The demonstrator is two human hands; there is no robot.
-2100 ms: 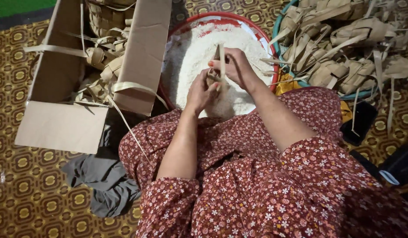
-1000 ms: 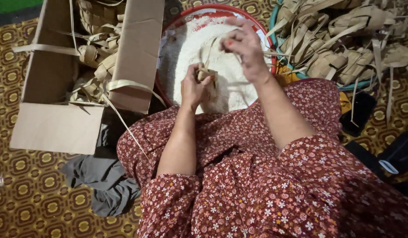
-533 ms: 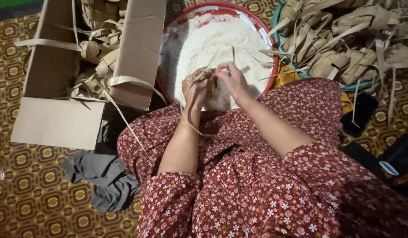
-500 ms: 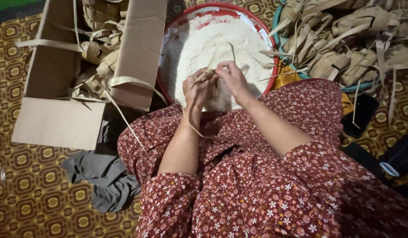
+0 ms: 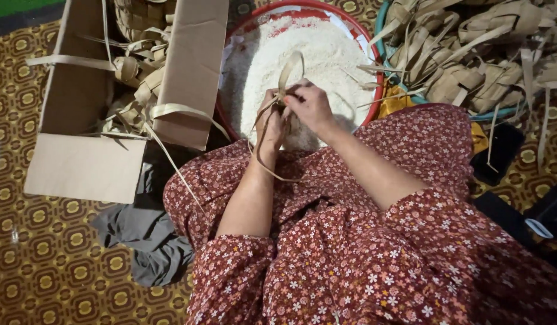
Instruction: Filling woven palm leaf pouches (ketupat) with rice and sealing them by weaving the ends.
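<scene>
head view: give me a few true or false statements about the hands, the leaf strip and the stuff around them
1. Both hands, the left hand and right hand, meet over the red basin of white rice. True.
2. The leaf strip between the hands arches up in a loop. True.
3. The cardboard box lies to the person's right. False: it lies to their left, holding leaf strips.
4. The woven leaf pouches sit piled in the red basin. False: they fill a teal basket beside it.
5. A grey cloth lies on the patterned floor. True.

a basin of rice sits ahead of the seated person, both hands over it. a cardboard box lies left, a tub of woven pouches right.
</scene>
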